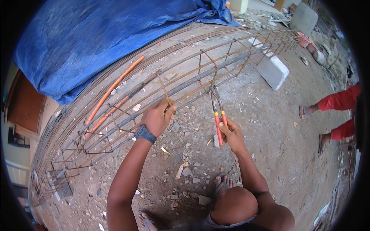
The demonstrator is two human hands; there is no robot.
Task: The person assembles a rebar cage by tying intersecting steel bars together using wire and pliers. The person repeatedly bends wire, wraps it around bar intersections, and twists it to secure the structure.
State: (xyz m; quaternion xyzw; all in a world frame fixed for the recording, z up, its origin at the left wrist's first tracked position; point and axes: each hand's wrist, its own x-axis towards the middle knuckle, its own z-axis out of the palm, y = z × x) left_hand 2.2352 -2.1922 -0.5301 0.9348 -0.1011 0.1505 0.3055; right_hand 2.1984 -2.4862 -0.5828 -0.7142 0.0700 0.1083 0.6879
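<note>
A long cage of rusty reinforcing bars (185, 72) runs from the lower left to the upper right in front of me. My left hand (157, 115), with a dark band on its wrist, is closed around a rusty stirrup (163, 85) at the cage's near side. In my right hand (232, 134) is a pair of pincers (216, 109) with red handles and yellow bands. Their jaws touch the cage at the lower corner of another stirrup (210, 59). Whether wire is between the jaws is too small to tell.
A blue tarpaulin (108, 38) covers the far left, with loose bars (154, 43) along it. An orange pipe (115, 89) lies by the cage. A pale block (274, 72) is under the cage's right part. Another person's legs in red trousers (339, 101) stand at right. Rubble (196, 180) litters the ground.
</note>
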